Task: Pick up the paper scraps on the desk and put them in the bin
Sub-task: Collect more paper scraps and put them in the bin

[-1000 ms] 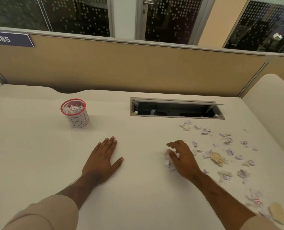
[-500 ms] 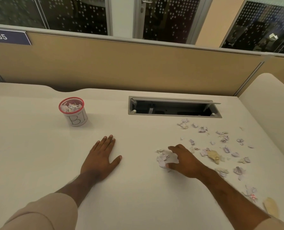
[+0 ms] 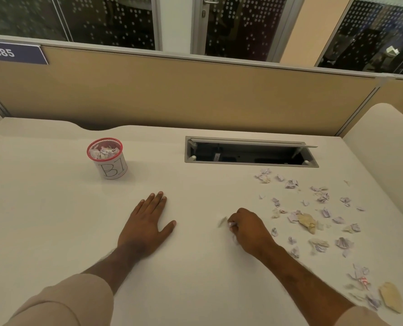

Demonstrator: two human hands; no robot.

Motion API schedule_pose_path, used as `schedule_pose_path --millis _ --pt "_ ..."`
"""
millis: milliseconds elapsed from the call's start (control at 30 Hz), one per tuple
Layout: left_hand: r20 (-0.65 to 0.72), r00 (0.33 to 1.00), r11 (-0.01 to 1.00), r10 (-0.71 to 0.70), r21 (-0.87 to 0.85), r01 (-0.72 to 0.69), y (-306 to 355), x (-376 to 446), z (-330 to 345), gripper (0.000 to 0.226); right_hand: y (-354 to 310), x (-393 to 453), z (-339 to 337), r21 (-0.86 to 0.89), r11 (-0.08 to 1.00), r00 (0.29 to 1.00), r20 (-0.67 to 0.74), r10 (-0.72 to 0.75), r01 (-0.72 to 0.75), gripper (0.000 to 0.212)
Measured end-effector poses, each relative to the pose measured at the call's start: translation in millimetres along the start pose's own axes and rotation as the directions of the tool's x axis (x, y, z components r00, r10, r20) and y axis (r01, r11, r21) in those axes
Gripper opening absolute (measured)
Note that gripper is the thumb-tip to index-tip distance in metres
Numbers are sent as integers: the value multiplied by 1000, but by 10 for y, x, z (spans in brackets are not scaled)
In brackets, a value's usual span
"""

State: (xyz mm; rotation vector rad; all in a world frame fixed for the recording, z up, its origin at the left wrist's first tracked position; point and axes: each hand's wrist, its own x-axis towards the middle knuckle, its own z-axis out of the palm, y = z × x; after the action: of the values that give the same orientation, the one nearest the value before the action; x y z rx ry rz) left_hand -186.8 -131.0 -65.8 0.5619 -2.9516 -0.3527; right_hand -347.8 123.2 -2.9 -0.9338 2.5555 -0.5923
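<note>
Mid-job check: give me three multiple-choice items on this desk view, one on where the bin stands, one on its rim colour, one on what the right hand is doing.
1. Where is the bin?
A. far left of the desk, left of the cable hatch
B. among the loose paper scraps
C. under the right hand

2. What colour is the bin's rim?
A. blue
B. red
C. green

3. What is the right hand's state?
A. flat and open on the desk
B. curled round gathered scraps
C. raised over the bin

Key: 1 A, the bin stands left of the hatch, beyond the left hand. 2 B, a red ring tops it. 3 B, white paper shows between the curled fingers.
</note>
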Motion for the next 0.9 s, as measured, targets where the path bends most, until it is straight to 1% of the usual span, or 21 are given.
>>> schedule_pose_path --millis 67,133,200,267,333,400,500,567,633,700,767,833,900 --pt "2 1000 1000 -5 1 5 0 1 -2 79 -2 46 -31 34 998 998 9 55 -55 15" --pt "5 1000 1000 -2 7 2 4 4 -6 79 3 90 -75 108 989 994 -31 103 -99 18" --pt "2 1000 1000 1 -7 -1 7 2 -9 79 -22 117 -141 123 988 991 -81 106 -95 16" --pt "-1 1000 1000 0 -19 0 6 -2 -14 79 -64 136 -186 123 989 993 -74 90 -81 14" --pt "1 1000 1000 0 -6 0 2 -9 -14 79 -112 138 -191 109 993 998 -29 54 -50 20" --pt "-1 1000 1000 -4 -3 4 4 -6 -12 79 -142 135 -150 70 997 999 39 -15 12 16" --pt "-4 1000 1000 -2 -6 2 6 4 -14 79 -168 135 -66 -59 987 983 111 -144 151 15" --pt "-2 1000 1000 -2 -2 2 6 2 -15 79 -179 144 -30 -82 981 978 128 -162 174 15" --pt "1 1000 1000 -4 -7 4 6 -2 -19 79 -186 156 -54 -64 992 989 115 -99 106 14" --pt "2 1000 1000 -5 -12 5 7 -2 -23 79 -163 143 -134 15 1000 996 84 -16 15 14" --pt "5 1000 1000 -5 -12 5 8 0 -28 79 -117 114 -246 63 998 1000 27 16 -18 16" --pt "5 1000 1000 -5 -9 5 7 -1 -28 79 -64 71 -350 43 999 999 -19 31 -30 15" --pt "3 1000 1000 -5 -7 5 7 -4 -25 79 -20 17 -401 -6 999 999 -14 34 -34 15"
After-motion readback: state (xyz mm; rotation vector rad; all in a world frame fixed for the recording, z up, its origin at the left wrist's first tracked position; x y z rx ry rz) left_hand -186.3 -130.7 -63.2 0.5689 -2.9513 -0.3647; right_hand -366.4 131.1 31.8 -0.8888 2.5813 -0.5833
